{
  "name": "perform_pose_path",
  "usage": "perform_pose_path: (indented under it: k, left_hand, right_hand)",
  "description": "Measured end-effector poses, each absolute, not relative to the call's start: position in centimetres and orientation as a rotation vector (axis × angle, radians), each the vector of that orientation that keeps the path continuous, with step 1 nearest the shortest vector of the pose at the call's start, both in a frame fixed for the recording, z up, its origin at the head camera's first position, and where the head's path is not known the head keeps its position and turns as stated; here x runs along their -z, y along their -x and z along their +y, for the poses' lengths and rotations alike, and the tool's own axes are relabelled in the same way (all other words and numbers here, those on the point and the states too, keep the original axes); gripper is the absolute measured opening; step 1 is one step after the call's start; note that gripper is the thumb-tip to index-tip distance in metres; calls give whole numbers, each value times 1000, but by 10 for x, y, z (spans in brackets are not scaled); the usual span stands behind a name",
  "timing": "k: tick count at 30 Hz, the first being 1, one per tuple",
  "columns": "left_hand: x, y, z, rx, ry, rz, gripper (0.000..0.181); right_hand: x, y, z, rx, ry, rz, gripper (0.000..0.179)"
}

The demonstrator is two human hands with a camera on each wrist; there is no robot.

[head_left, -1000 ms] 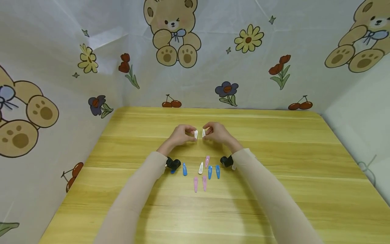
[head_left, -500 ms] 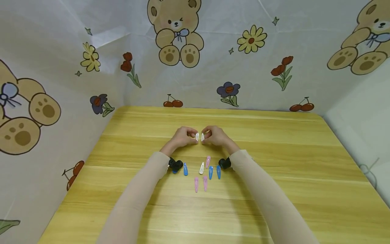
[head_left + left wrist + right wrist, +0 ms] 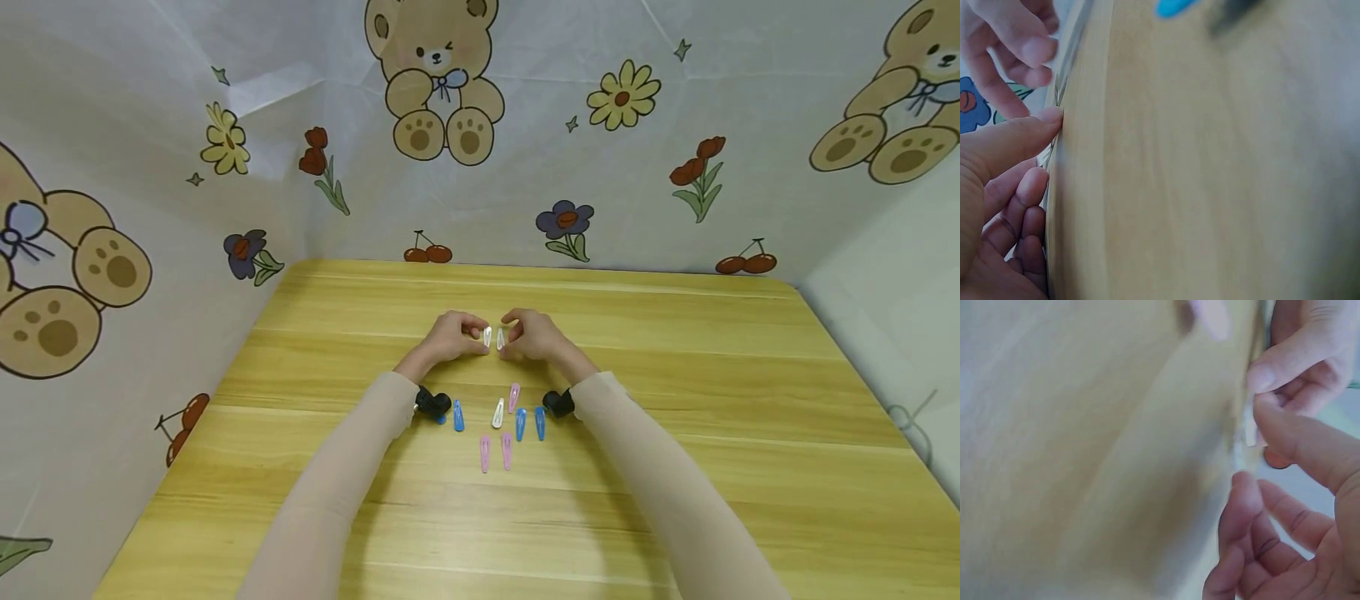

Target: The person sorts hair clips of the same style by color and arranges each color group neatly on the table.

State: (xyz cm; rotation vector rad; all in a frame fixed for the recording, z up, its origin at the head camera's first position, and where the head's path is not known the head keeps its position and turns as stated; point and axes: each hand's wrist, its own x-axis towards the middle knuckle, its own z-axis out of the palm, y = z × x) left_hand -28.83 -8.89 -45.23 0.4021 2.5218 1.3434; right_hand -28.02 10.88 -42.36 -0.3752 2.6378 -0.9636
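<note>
In the head view two white snap hair clips stand side by side beyond the others, a narrow gap between them. My left hand (image 3: 450, 336) pinches the left white clip (image 3: 487, 337) end to end between thumb and index finger. Beside the right white clip (image 3: 500, 338) is my right hand (image 3: 536, 336), its index finger lifted off the far end and its thumb near the close end. The left wrist view shows the left thumb (image 3: 1050, 117) at a clip seen edge-on. In the right wrist view the right thumb and fingers (image 3: 1247, 494) are spread apart.
Nearer on the wooden table (image 3: 300, 517) lie another white clip (image 3: 498, 413), three pink clips (image 3: 485, 453) and several blue clips (image 3: 521, 424). One blue clip (image 3: 441, 419) is partly hidden by the black left wrist camera (image 3: 432, 404). A bear-print cloth (image 3: 510, 192) hangs behind the table.
Both hands came slightly nearer and closer together, narrowing the gap between the clips. In the last half second the right index finger has lifted away from its clip.
</note>
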Motion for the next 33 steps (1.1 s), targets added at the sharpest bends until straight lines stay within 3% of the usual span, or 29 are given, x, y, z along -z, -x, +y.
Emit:
perform_pose_path:
  k: [9, 16, 33]
  left_hand:
    - [451, 287, -89, -1338, -414, 2532, 44]
    - [453, 287, -89, -1341, -410, 2536, 45]
    - [456, 290, -90, -1341, -422, 2541, 45]
  right_hand:
    - [398, 227, 114, 1039, 518, 2766, 46]
    - [406, 187, 118, 1128, 567, 2750, 44]
    - [434, 161, 106, 1100, 455, 2733, 46]
